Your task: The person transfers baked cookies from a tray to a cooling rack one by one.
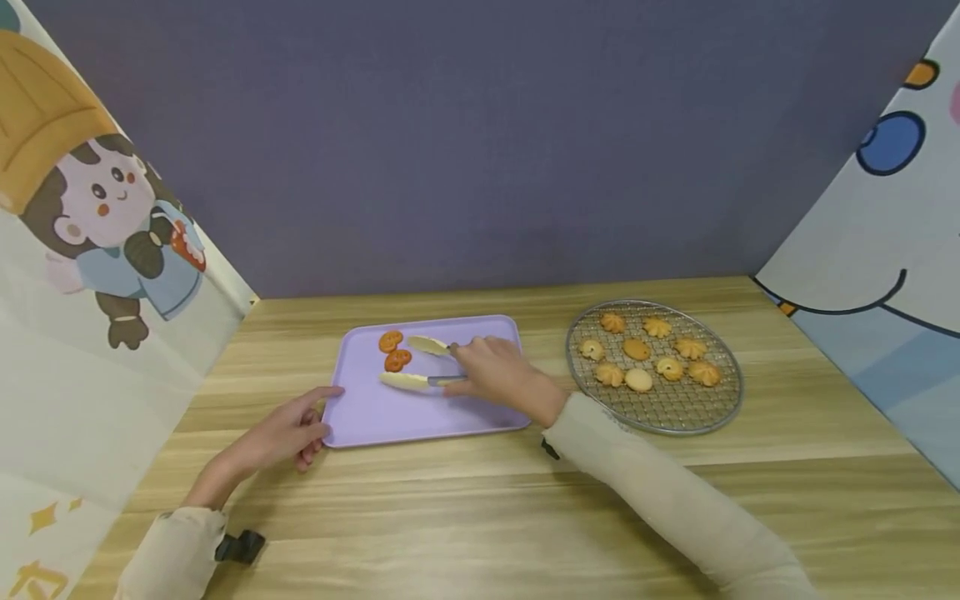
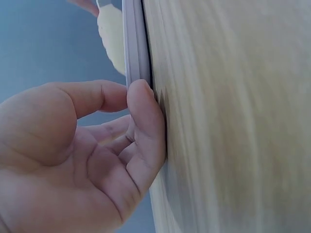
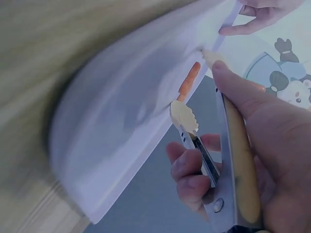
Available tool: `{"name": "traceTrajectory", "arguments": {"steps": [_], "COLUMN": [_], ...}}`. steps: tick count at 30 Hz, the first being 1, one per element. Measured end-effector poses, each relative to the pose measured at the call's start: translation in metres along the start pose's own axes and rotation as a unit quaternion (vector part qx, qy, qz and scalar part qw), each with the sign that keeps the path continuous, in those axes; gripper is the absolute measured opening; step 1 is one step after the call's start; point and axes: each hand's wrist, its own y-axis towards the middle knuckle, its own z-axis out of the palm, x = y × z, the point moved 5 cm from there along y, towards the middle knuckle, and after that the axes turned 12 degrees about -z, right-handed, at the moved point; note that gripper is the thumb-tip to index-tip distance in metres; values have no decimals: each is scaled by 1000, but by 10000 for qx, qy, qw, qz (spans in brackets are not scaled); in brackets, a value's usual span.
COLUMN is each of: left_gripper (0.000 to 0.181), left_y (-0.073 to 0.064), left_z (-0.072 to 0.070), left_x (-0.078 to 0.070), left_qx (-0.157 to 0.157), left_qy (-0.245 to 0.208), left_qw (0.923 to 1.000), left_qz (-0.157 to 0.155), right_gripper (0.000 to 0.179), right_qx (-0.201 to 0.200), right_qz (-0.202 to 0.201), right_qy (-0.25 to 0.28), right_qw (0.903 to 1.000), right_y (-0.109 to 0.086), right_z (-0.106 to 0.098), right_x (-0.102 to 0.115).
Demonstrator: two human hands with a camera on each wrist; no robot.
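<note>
My right hand (image 1: 498, 375) grips a pair of metal tongs (image 3: 238, 160) with scalloped cream tips, held over the lilac tray (image 1: 367, 417). The two tips are spread apart, with nothing between them. Just left of them on the tray lie two pretzel-shaped cookies, a farther cookie (image 1: 390, 341) and a nearer cookie (image 1: 397, 360). At the tray's near left corner, my left hand (image 1: 281, 433) pinches the rim between thumb and fingers, as the left wrist view shows.
To the right of the tray sits a round wire rack (image 1: 675, 408) holding several cookies of different shapes. A dark panel (image 1: 495, 167) rises behind the wood-grain table (image 1: 420, 517). Printed panels with cartoon figures stand at both sides.
</note>
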Motion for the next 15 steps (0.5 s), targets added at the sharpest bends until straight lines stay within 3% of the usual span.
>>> {"name": "traceTrajectory", "arguments": {"steps": [15], "left_gripper": [65], "left_y": [-3], "left_z": [1], "left_x": [-5], "left_qx": [-14], "left_qy": [185], "left_qw": [9998], "left_qz": [9], "right_gripper": [53], "right_qx": [-11], "right_qz": [56], "right_qy": [-826], "right_qw": [9966], "right_y": [8], "right_z": [9], "right_x": [14]}}
